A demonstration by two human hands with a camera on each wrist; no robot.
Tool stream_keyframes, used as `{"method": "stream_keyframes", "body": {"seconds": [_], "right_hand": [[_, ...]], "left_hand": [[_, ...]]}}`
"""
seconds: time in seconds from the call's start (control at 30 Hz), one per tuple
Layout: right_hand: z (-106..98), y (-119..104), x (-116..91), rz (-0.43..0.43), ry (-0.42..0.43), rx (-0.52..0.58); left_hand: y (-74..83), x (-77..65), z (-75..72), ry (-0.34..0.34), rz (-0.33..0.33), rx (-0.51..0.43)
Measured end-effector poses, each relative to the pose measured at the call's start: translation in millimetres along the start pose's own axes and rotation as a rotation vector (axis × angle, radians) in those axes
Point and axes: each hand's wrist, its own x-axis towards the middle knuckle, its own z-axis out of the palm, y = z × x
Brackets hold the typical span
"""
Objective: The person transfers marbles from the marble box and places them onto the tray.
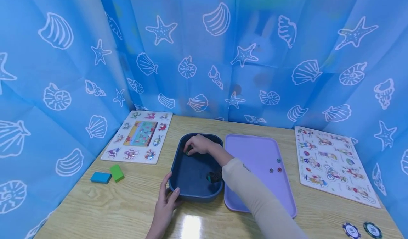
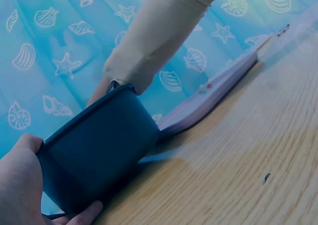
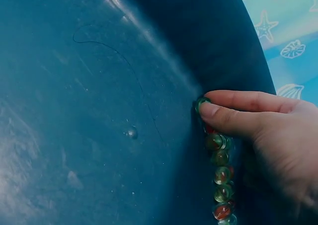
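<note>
A dark blue rectangular tub stands on the wooden table. My left hand grips its near left corner, with the thumb by the rim and fingers low on the outer wall in the left wrist view. Inside the tub, at the far end, my right hand pinches a green glass marble between thumb and fingertips. Below that marble, several green and red glass marbles lie in a row along the foot of the tub's wall.
Right of the tub lies a purple tray, holding a green marble, a red marble and a greyish marble. Picture boards flank them. Blue and green blocks sit left; poker chips lie front right.
</note>
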Motion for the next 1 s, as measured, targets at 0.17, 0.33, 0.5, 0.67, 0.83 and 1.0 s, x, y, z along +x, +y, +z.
{"method": "stream_keyframes", "body": {"seconds": [0.17,0.33,0.5,0.67,0.83,1.0], "right_hand": [[-4.5,-4.3,-9.7,-0.030,0.047,0.018],[-23.6,-18.2,-33.5,-0.066,0.115,0.144],[-42.9,-24.7,-68.6,-0.071,0.216,0.198],[-52.5,-19.1,-117.8,-0.006,0.380,0.250],[-39.5,1.9,-165.0,0.084,0.584,0.310],[-12.2,27.7,-194.1,0.173,0.670,0.311]], "left_hand": [[-1.4,-2.3,2.2,0.000,0.006,0.010],[1.7,-3.5,2.6,0.004,0.016,0.027],[4.7,-2.3,1.7,-0.002,0.023,0.040],[4.2,-2.0,2.9,0.004,0.027,0.039],[2.3,-2.2,3.9,0.017,0.025,0.027],[1.6,-2.4,3.4,0.022,0.008,0.035]]}}
